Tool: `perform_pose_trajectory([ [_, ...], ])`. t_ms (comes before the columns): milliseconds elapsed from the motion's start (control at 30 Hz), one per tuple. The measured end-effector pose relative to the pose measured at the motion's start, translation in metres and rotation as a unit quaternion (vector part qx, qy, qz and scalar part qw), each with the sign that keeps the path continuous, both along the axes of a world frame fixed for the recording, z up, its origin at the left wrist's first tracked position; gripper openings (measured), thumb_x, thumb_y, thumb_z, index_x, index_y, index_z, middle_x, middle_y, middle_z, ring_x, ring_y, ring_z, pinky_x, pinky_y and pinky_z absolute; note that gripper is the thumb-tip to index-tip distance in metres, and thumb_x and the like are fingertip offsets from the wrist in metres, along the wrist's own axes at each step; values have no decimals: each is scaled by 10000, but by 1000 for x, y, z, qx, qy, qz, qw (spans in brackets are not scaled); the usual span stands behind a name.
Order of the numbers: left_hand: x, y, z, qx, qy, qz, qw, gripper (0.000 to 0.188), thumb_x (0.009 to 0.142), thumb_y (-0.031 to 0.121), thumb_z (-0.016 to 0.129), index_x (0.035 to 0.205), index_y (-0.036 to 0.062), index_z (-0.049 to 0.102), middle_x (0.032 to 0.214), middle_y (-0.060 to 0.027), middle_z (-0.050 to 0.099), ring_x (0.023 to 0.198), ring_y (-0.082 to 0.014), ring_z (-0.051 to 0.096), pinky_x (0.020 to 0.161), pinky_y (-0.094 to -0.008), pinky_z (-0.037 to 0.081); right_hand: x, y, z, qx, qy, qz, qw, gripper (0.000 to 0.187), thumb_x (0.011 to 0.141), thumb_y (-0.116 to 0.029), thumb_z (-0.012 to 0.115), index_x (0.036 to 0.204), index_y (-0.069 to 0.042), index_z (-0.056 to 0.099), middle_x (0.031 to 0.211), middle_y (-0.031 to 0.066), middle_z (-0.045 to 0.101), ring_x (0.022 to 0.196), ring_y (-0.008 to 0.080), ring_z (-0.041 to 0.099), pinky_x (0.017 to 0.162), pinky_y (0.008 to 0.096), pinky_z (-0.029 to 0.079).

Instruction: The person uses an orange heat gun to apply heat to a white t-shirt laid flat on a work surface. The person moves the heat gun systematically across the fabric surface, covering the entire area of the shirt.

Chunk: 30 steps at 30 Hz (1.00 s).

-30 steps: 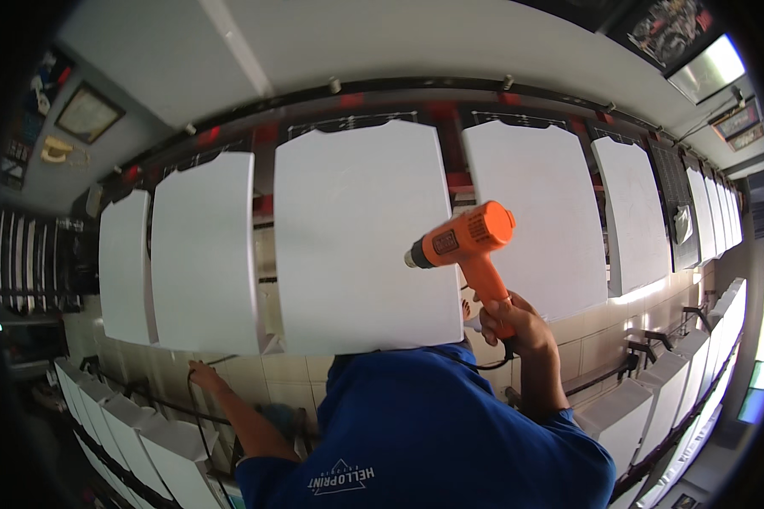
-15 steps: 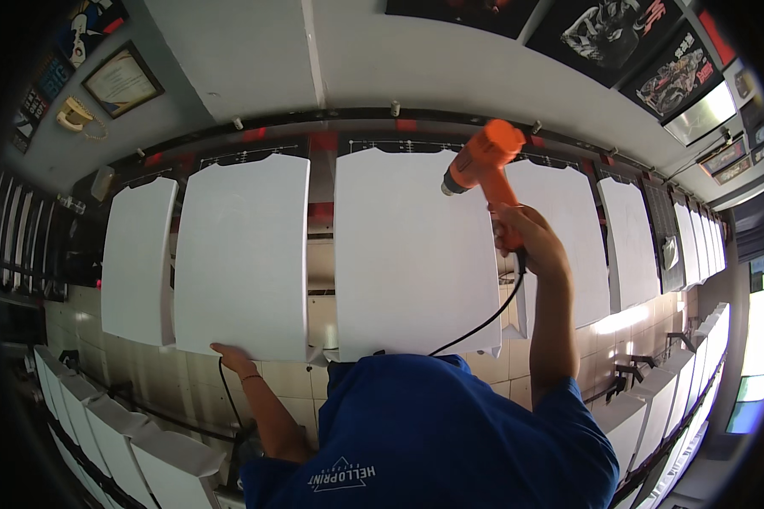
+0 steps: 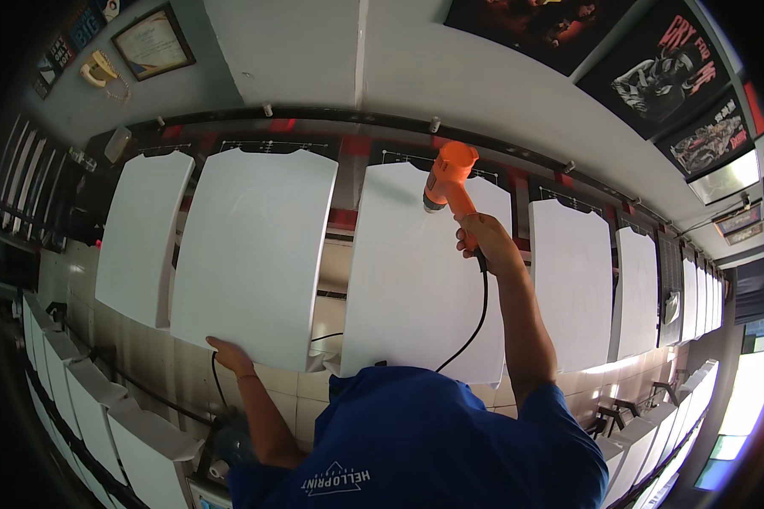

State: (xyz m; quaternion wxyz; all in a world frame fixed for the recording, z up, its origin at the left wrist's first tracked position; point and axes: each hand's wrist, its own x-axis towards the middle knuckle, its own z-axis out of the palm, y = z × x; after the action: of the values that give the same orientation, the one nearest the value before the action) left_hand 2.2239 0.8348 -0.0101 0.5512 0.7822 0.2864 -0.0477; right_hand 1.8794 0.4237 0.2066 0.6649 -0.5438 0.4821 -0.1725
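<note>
Heat gun (image 3: pixel 452 170) over middle panel (image 3: pixel 407 297), panels (image 3: pixel 250 246) left and right, posters (image 3: pixel 666 76) on wall (image 3: pixel 297 59)

The right hand (image 3: pixel 489 241) is gripping a heat gun (image 3: pixel 452 176) over a white board (image 3: pixel 412 288) (the nozzle (image 3: pixel 434 204) is pointing down-left); the left hand (image 3: pixel 233 358) is holding a cord (image 3: pixel 217 383) by the next board (image 3: pixel 250 246).

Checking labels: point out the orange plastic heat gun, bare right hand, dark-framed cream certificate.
Orange heat gun (image 3: pixel 452 175): head view, main housing.
Right hand (image 3: pixel 492 241): head view, its back.
Certificate (image 3: pixel 154 41): head view, paper.
</note>
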Motion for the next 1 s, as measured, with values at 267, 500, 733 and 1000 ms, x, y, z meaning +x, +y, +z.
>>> perform_pose_trajectory([
  [267,5,0,-6,39,1,-4,999,777,961,620,340,688,-89,502,739,-134,537,673,-223,441,675,-406,444,16,-14,2,12,22,36,999,318,914,-284,566,1059,-1,562,732,18,548,607,95,544,516,233,432],
  [500,7,6,-14,26,-22,1,999,835,944,642,356,782,-148,576,841,-185,613,731,-269,515,737,-424,455,20,-19,3,29,41,94,994,304,911,-307,577,986,-13,570,764,30,570,641,112,577,553,251,475],
  [733,10,9,-15,14,0,11,1000,828,956,621,348,917,-168,596,966,-213,623,819,-282,550,800,-402,459,15,-1,21,9,85,108,991,311,902,-307,583,946,1,574,736,27,574,643,121,601,548,254,482],
  [1000,6,3,-5,20,4,6,1000,795,962,601,355,897,-155,592,926,-190,612,794,-265,535,771,-396,464,-5,14,36,43,131,120,983,282,906,-297,597,922,-17,570,729,28,575,630,121,604,548,261,493],
])
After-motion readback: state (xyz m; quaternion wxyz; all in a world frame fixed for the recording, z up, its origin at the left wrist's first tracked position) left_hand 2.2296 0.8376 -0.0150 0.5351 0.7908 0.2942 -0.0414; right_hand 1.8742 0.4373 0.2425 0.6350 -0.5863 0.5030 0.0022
